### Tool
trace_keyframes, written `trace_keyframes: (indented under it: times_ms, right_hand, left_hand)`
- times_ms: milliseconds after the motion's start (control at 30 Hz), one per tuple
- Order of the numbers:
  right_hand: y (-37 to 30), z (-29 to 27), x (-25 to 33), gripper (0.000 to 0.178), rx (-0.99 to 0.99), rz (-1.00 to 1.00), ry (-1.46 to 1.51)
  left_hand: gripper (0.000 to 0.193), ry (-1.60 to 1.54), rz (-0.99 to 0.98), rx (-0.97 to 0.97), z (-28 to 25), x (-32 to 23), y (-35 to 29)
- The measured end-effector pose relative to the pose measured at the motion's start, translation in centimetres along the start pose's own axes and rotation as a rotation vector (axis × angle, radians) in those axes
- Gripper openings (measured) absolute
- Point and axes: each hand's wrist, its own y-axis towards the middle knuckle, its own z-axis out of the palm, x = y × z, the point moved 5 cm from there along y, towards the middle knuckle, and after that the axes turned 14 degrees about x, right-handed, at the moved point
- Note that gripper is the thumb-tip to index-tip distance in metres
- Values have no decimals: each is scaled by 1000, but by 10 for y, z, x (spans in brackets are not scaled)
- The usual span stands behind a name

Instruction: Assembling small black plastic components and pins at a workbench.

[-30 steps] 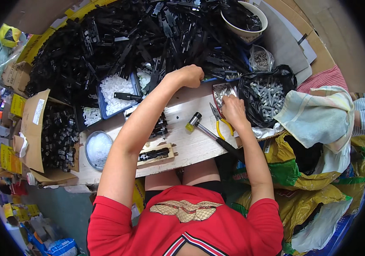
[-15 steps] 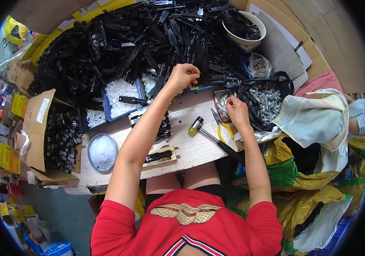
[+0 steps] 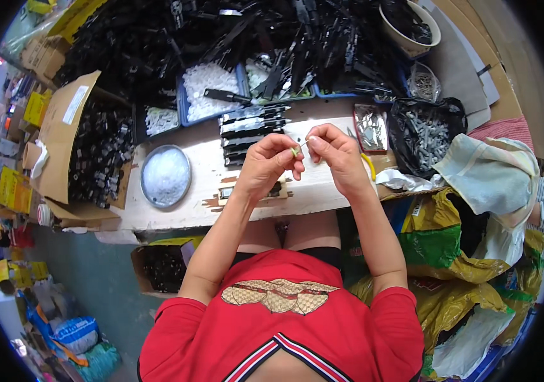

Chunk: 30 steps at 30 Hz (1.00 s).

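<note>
Above the table's front part my two hands are close together. My left hand (image 3: 264, 164) pinches a small pale green piece (image 3: 295, 152) between thumb and fingers. Facing it, my right hand (image 3: 337, 158) is closed on a thin pin-like piece (image 3: 304, 143) whose end points at the green piece. Behind my left hand lies a row of black parts with silvery strips (image 3: 237, 132). Partly covered by that hand and wrist is a small wooden block (image 3: 226, 191). Beside my right hand the yellow handle of the pliers (image 3: 369, 167) shows.
A red tray of shiny small parts (image 3: 371, 128) and a black bag of grey pieces (image 3: 426, 139) are at the right. A round dish (image 3: 166, 202) stands left, beside a cardboard box of black parts (image 3: 62, 137). Blue bins (image 3: 183, 105) and heaped black parts (image 3: 132, 51) fill the back.
My left hand has come back from the bins at the rear with the green piece. My right hand has left the red tray and moved left to meet it. The view has shifted.
</note>
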Motion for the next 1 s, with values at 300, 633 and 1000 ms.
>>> trace_keyframes:
  times_ms: [300,633,1000]
  right_hand:
    - [10,35,-18,12,71,52,-10]
    - [17,59,-29,14,98,58,-141]
    - [6,85,-17,6,30,-293,-958]
  left_hand:
    - [13,10,74,-60,-9,-14,-36]
    - [11,195,156,-229,-19,-25,-57]
    - [10,193,214,-322,-25,-24,-79]
